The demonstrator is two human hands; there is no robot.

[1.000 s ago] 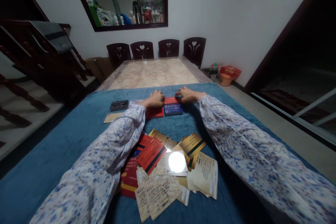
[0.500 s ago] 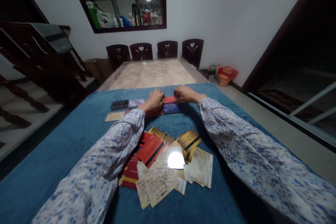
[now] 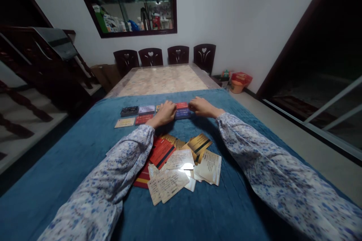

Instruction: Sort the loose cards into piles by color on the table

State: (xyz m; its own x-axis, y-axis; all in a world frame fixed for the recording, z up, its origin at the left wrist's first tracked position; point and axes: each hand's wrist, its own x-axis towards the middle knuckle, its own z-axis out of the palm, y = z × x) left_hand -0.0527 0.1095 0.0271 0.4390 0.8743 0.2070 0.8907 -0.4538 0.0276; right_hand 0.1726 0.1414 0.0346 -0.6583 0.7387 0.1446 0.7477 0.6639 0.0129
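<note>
On the blue cloth, a stack of blue cards (image 3: 182,113) lies just in front of a red card stack (image 3: 181,105). The curled fingers of my left hand (image 3: 166,111) are at the blue stack's left edge. From the right, my right hand (image 3: 200,106) has its bent fingers against the opposite edge. Left of them are a black card stack (image 3: 129,111), a pale purple stack (image 3: 146,110), a red stack (image 3: 144,119) and a cream card (image 3: 124,122). My left hand partly hides a yellow stack (image 3: 158,108).
Between my forearms spreads a loose heap with a red card (image 3: 161,153), a gold card (image 3: 200,143) and cream cards (image 3: 173,185), overlapping. Beyond the blue cloth (image 3: 223,214) the bare tabletop (image 3: 166,79) extends to several dark chairs (image 3: 204,57).
My right hand has shifted from the red stack to the blue stack's right edge. My left hand has come slightly nearer, uncovering the red stack at left. The view has tilted a little.
</note>
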